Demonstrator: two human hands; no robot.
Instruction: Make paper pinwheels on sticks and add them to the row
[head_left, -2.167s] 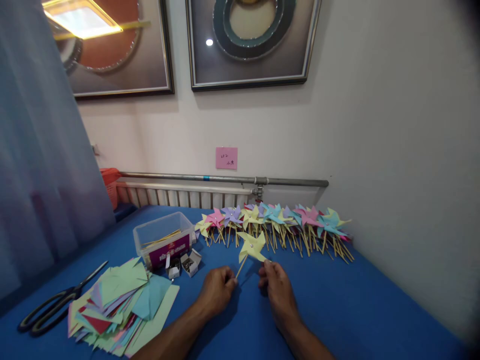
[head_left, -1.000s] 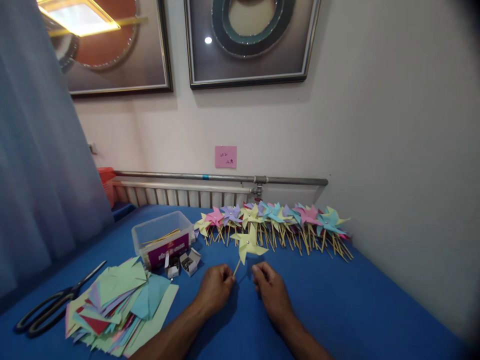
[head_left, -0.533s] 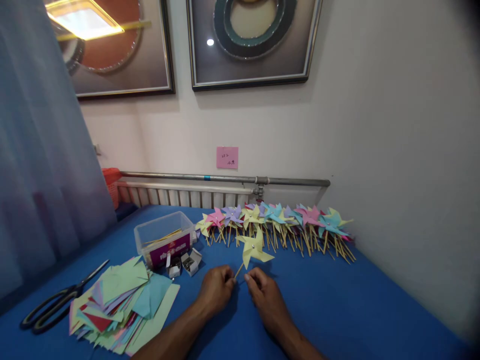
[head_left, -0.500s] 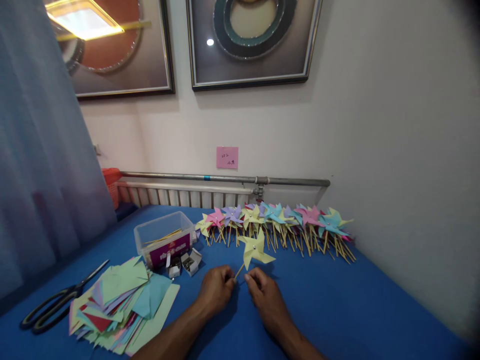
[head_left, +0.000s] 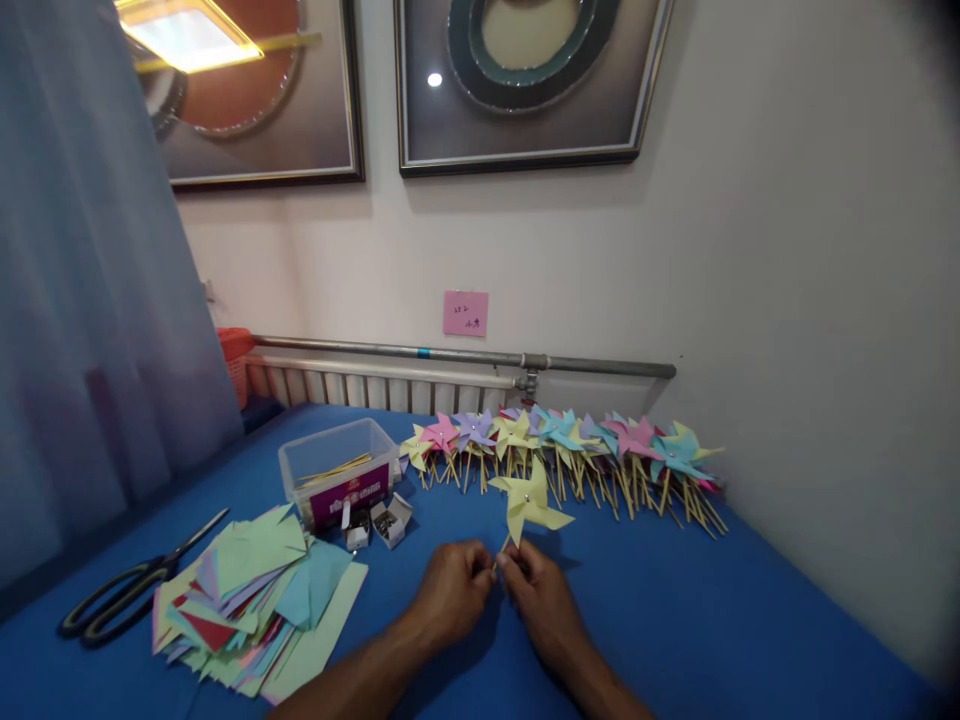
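Note:
A pale yellow paper pinwheel (head_left: 528, 500) with a silvery pin at its centre stands tilted on a thin wooden stick in front of me. My left hand (head_left: 456, 590) is closed, thumb and forefinger pinching the stick's lower end. My right hand (head_left: 541, 600) is also closed, its thumb and fingertips round the stick just below the paper blades. Beyond the hands lies a long row of finished pinwheels (head_left: 559, 430) in pink, purple, blue and yellow. Two small open boxes (head_left: 391, 522) of metal pins sit left of the pinwheel.
A clear plastic tub (head_left: 337, 450) holds thin sticks. Left of my arm are a pile of cut coloured paper (head_left: 247, 600) and black-handled scissors (head_left: 142, 585). Pipes (head_left: 390, 350) run along the wall behind the blue table (head_left: 720, 640); a curtain (head_left: 112, 300) hangs at left.
My right hand has moved in against the stick, where it was slightly apart before. The two hands are closer together. The view has shifted a little to the left.

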